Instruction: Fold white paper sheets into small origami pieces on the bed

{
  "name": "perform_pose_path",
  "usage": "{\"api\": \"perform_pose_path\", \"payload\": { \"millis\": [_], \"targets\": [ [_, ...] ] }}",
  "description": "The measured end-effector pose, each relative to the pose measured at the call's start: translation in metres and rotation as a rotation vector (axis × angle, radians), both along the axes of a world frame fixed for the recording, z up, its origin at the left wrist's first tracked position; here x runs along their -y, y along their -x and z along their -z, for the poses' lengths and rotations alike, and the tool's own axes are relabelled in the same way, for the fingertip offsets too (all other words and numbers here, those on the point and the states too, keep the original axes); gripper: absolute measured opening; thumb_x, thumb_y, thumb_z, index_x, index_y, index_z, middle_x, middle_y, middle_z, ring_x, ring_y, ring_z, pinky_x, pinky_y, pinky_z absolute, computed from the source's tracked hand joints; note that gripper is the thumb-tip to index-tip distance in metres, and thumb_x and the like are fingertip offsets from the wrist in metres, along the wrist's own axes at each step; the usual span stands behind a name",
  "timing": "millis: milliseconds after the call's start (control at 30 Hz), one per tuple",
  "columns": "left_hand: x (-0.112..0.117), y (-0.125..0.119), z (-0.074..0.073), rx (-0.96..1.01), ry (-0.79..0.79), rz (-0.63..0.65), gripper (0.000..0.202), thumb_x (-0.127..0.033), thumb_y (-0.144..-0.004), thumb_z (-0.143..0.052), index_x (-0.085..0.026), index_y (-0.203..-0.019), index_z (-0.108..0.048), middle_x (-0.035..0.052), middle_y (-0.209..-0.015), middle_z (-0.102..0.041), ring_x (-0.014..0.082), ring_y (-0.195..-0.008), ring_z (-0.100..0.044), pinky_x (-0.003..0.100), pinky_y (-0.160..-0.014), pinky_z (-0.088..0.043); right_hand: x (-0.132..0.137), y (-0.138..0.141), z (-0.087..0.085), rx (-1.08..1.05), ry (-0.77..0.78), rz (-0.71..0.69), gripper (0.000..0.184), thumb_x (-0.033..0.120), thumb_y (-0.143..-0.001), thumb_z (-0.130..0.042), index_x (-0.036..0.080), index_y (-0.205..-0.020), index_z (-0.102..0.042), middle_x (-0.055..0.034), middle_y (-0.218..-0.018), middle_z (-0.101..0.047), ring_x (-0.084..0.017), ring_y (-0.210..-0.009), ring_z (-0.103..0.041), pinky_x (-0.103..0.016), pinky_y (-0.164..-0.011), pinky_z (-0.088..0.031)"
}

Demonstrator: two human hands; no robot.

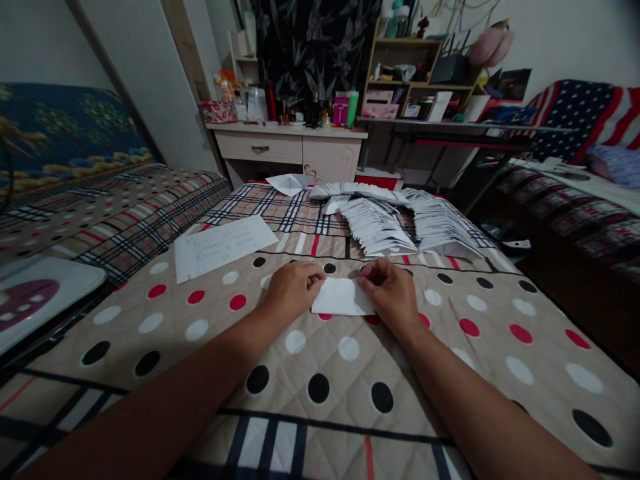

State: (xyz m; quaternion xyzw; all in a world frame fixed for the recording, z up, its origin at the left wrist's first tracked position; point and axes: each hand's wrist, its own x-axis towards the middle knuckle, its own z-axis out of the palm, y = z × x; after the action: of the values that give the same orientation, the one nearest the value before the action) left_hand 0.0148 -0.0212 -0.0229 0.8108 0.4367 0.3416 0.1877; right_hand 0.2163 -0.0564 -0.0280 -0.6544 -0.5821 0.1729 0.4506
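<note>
A small white folded paper (pixel 344 297) is held flat just over the dotted bedspread, in the middle of the view. My left hand (pixel 294 287) pinches its upper left corner between thumb and fingers. At the upper right corner, my right hand (pixel 391 292) grips the same paper, its thumb on the near face. Farther off to the left lies a white sheet (pixel 225 247) with handwriting on it. Beyond my right hand are two fanned rows of folded papers, a nearer row (pixel 377 227) and one to its right (pixel 443 223).
Another row of folded papers (pixel 357 192) runs across the bed's far end, beside a loose white paper (pixel 289 184). A white board or small table (pixel 75 273) stands at the left edge. Behind the bed are a drawer cabinet (pixel 280 148) and a desk (pixel 450 125) with shelves.
</note>
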Motion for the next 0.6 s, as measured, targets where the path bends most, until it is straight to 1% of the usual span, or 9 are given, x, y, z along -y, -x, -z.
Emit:
{"api": "perform_pose_path", "payload": {
  "millis": [100, 133, 200, 233, 300, 400, 467, 533, 600],
  "targets": [
    [0.004, -0.001, -0.006, -0.232, -0.193, -0.001, 0.013, -0.014, -0.078, -0.062, -0.021, -0.082, -0.073, 0.0068, -0.097, -0.067, 0.0241, -0.096, -0.058, 0.039, -0.085, -0.045, 0.002, 0.002, -0.004, 0.167, 0.019, 0.024, 0.004, 0.019, -0.070, -0.062, 0.022, -0.074, -0.063, 0.0012, -0.068, -0.066, -0.016, -0.062, -0.059, -0.027, -0.057, -0.036],
    [0.006, -0.002, -0.008, -0.270, -0.239, 0.009, 0.015, -0.012, -0.079, -0.061, -0.021, -0.083, -0.073, 0.0072, -0.103, -0.065, 0.0254, -0.102, -0.055, 0.041, -0.088, -0.043, 0.002, 0.003, -0.006, 0.200, 0.024, 0.034, 0.005, 0.019, -0.070, -0.061, 0.022, -0.074, -0.063, 0.0010, -0.068, -0.067, -0.016, -0.062, -0.059, -0.027, -0.057, -0.036],
    [0.007, -0.003, -0.007, -0.306, -0.300, 0.081, 0.019, -0.009, -0.080, -0.059, -0.021, -0.087, -0.072, 0.0070, -0.111, -0.062, 0.0256, -0.108, -0.053, 0.042, -0.090, -0.042, 0.002, 0.004, -0.007, 0.241, 0.035, 0.043, 0.005, 0.019, -0.071, -0.061, 0.022, -0.075, -0.063, 0.0007, -0.069, -0.067, -0.017, -0.063, -0.059, -0.027, -0.057, -0.035],
    [0.007, -0.003, -0.006, -0.300, -0.303, 0.134, 0.019, -0.009, -0.082, -0.058, -0.020, -0.089, -0.072, 0.0070, -0.111, -0.062, 0.0246, -0.107, -0.053, 0.041, -0.090, -0.042, 0.002, 0.004, -0.007, 0.253, 0.042, 0.043, 0.006, 0.019, -0.071, -0.060, 0.022, -0.075, -0.063, 0.0006, -0.069, -0.068, -0.017, -0.064, -0.060, -0.027, -0.057, -0.035],
    [0.006, -0.004, -0.001, -0.264, -0.253, 0.233, 0.013, -0.017, -0.085, -0.060, -0.019, -0.094, -0.069, 0.0067, -0.106, -0.062, 0.0221, -0.103, -0.055, 0.038, -0.090, -0.043, 0.002, 0.002, -0.007, 0.267, 0.058, 0.034, 0.007, 0.019, -0.071, -0.060, 0.023, -0.076, -0.063, 0.0006, -0.071, -0.068, -0.017, -0.065, -0.060, -0.027, -0.057, -0.035],
    [0.003, -0.003, 0.004, -0.234, -0.161, 0.265, 0.021, -0.030, -0.083, -0.067, -0.018, -0.100, -0.064, 0.0063, -0.105, -0.062, 0.0223, -0.103, -0.055, 0.037, -0.092, -0.044, 0.006, -0.002, -0.011, 0.307, 0.078, 0.050, 0.007, 0.019, -0.072, -0.061, 0.023, -0.077, -0.064, 0.0002, -0.072, -0.069, -0.019, -0.068, -0.061, -0.028, -0.059, -0.036],
    [0.003, -0.003, 0.006, -0.262, -0.141, 0.242, 0.023, -0.032, -0.082, -0.067, -0.018, -0.101, -0.062, 0.0066, -0.110, -0.061, 0.0241, -0.107, -0.054, 0.039, -0.093, -0.044, 0.011, 0.002, -0.019, 0.354, -0.007, 0.097, 0.008, 0.021, -0.075, -0.061, 0.023, -0.081, -0.066, -0.0025, -0.078, -0.070, -0.022, -0.077, -0.062, -0.032, -0.066, -0.040],
    [0.002, -0.004, 0.006, -0.309, -0.126, 0.221, 0.025, -0.034, -0.083, -0.065, -0.018, -0.103, -0.061, 0.0079, -0.114, -0.060, 0.0258, -0.110, -0.053, 0.040, -0.093, -0.044, 0.016, 0.016, -0.027, 0.362, -0.196, 0.110, 0.012, 0.025, -0.080, -0.060, 0.021, -0.089, -0.067, -0.0070, -0.094, -0.071, -0.026, -0.093, -0.061, -0.038, -0.082, -0.043],
    [0.001, -0.007, 0.008, -0.377, -0.091, 0.185, 0.030, -0.034, -0.085, -0.061, -0.019, -0.111, -0.059, 0.0100, -0.119, -0.059, 0.0276, -0.115, -0.052, 0.043, -0.095, -0.043, 0.020, 0.040, -0.031, 0.269, -0.314, -0.018, 0.027, 0.034, -0.088, -0.054, 0.020, -0.108, -0.064, -0.0100, -0.110, -0.068, -0.027, -0.107, -0.058, -0.042, -0.095, -0.041]
  ]
}}
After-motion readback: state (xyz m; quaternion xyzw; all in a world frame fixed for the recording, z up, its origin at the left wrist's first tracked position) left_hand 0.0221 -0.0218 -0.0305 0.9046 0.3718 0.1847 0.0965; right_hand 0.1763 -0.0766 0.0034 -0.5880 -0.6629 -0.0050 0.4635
